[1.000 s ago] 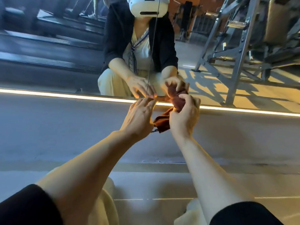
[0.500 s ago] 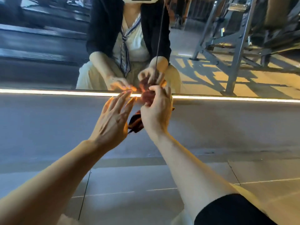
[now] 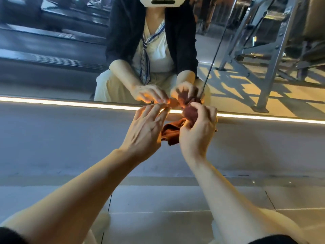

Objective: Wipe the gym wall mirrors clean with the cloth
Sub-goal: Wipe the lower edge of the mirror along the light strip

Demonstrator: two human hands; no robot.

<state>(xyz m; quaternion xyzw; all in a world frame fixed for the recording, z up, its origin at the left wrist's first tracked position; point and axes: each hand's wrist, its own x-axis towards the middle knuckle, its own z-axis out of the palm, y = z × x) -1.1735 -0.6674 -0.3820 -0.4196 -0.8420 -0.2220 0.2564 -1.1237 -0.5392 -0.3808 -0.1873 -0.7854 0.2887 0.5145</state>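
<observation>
Because the large wall mirror (image 3: 52,50) ended low above a glowing light strip (image 3: 70,103), the person crouched close; the right hand (image 3: 197,131) bunched the rust-brown cloth (image 3: 173,132), fingers clamped on it for wiping, while the left hand (image 3: 146,131) hovered alongside, fingers spread. No writing was legible.

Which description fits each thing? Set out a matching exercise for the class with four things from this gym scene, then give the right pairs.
Things:
1. cloth
2. left hand
3. right hand
4. light strip

Descriptions:
A. glows along the mirror's bottom edge
B. rust-brown and bunched up
C. fingers straight, reaching toward the mirror's base
D. fingers curled round the cloth

Pairs: 1-B, 2-C, 3-D, 4-A
</observation>
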